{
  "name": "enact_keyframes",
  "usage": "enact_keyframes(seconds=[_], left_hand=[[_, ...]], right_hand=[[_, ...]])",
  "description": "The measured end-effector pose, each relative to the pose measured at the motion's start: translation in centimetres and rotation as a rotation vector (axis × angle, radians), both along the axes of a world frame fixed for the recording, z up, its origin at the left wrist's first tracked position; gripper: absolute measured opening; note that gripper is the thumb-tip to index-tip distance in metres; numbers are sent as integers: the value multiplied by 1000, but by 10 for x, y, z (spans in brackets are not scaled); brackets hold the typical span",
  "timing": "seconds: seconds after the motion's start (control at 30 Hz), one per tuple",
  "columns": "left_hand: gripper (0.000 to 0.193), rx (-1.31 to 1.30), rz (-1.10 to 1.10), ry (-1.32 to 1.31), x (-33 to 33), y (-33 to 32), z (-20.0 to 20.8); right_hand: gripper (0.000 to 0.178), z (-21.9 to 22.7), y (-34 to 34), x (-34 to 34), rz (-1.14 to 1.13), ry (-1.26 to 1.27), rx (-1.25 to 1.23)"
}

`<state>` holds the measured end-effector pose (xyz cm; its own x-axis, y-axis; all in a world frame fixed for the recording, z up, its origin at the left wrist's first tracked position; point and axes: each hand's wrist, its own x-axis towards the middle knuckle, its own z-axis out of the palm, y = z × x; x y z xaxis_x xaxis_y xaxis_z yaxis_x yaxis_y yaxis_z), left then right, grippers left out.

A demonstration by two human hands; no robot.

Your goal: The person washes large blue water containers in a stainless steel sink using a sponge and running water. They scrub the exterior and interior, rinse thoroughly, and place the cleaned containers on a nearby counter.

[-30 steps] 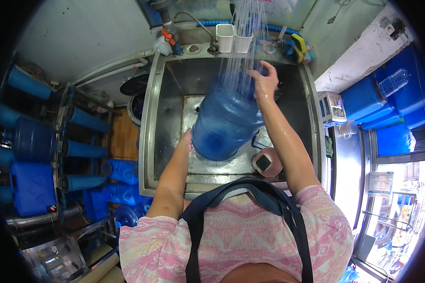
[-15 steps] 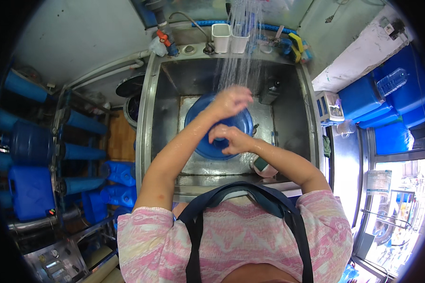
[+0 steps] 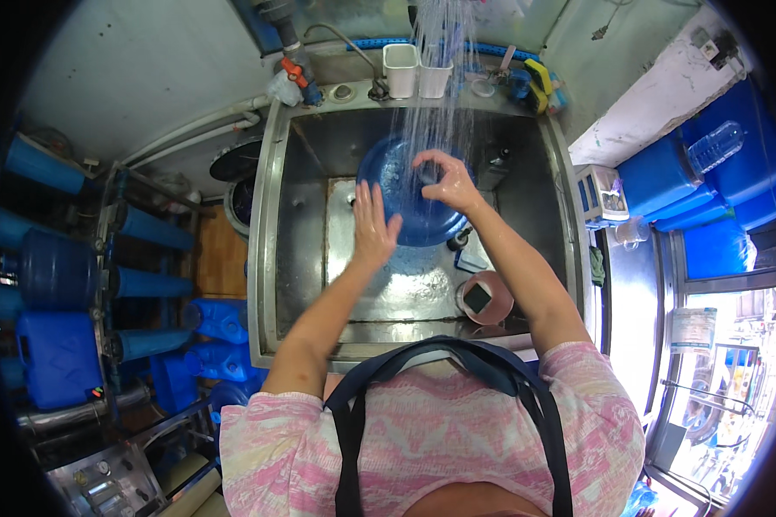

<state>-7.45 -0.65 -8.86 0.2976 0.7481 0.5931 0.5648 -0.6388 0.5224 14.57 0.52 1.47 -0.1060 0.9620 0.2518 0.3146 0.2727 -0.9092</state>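
Note:
A round blue water jug (image 3: pixel 424 227) stands in the metal sink (image 3: pixel 297 250), seen from above, under falling streams of water. My left hand (image 3: pixel 375 226) lies against the jug's left side with its fingers stretched out. At the top of the jug, my right hand (image 3: pixel 450 184) is curled round the neck, thumb and forefinger bent in a C shape. Both hands are wet. Nearer to me in the sink, a pink bowl (image 3: pixel 500 303) holds a dark green sponge (image 3: pixel 477 299). A small dark brush-like item (image 3: pixel 459 240) lies just right of the jug.
On the sink's back ledge stand two white containers (image 3: pixel 401 71), a pipe with an orange valve handle (image 3: pixel 294 72) and a yellow item (image 3: pixel 538 77). A dark bottle (image 3: pixel 496 164) stands in the back right corner. Blue jugs and containers (image 3: pixel 56 358) crowd the left side.
The jug has moved away from me, further under the water. My left hand has come down from above it to its left side; my right hand has moved forward with the neck.

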Motion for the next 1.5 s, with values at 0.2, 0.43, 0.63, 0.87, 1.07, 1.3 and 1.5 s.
enact_keyframes(seconds=[0.2, 0.43, 0.63, 0.87, 1.07, 1.3, 1.5], left_hand=[[66, 296, -300, 463, 37, -55, -38], [57, 149, -67, 967, 139, -18, 23], [60, 294, -436, 636, 59, -29, 15], [68, -333, 69, -76, -39, 13, -11], [69, -1299, 381, -801, -103, 41, -99], [53, -1845, -289, -1360, -127, 3, -121], [60, -1304, 0, -1657, -77, -6, -70]], right_hand=[[48, -2, -8, -41, -4, 104, -3], [50, 13, -50, -71, 10, -169, -7], [48, 9, -22, -26, 44, -18, -131], [46, 14, -20, -32, -158, 53, 64], [52, 88, 32, -18, -125, 189, 74], [63, 163, 60, -7, 79, 664, -116], [62, 178, 79, -26, -582, 254, 149]])
